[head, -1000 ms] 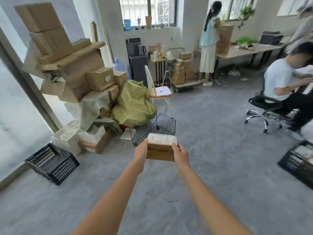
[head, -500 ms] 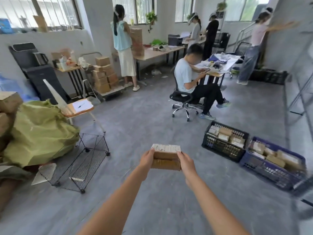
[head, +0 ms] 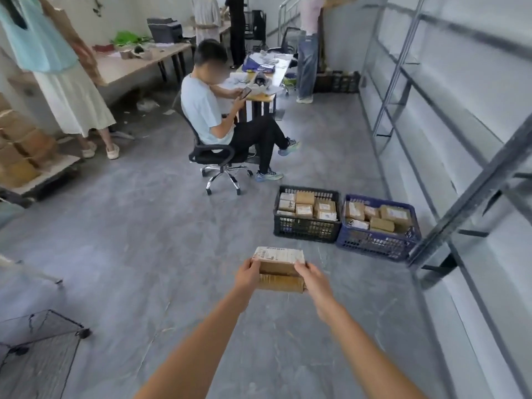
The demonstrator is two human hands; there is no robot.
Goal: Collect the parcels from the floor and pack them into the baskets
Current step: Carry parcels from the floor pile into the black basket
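Left grip: the left hand clasped the left end of the parcel stack, fingers curled round its side, thumb on top.
Right grip: the right hand pinched the stack's right end, thumb across the upper edge, the other fingers hidden behind.
Held load: two flat rectangular cardboard parcels, one on the other; the upper one carried a white printed label on top, the lower showed glossy tape over brown card. It was held in the air above the floor, nearer the wearer than the black basket.
Black basket: a rectangular plastic crate with lattice walls, standing on the floor, packed with small brown boxes bearing white labels.
Blue basket: same latticed plastic build, touching the black basket's right side, holding more labelled cardboard parcels.
Floor: smooth grey concrete, scuffed and mottled.
Shelving: bare grey metal uprights and rails, right of the black basket along a pale wall.
Seated person: beyond the black basket on a black swivel chair with a chrome star base, holding a phone.
Wire cage: thin black mesh on small castors, far left of the black basket and nearer the wearer.
Table: pale wooden top, far beyond the black basket to the left, cluttered.
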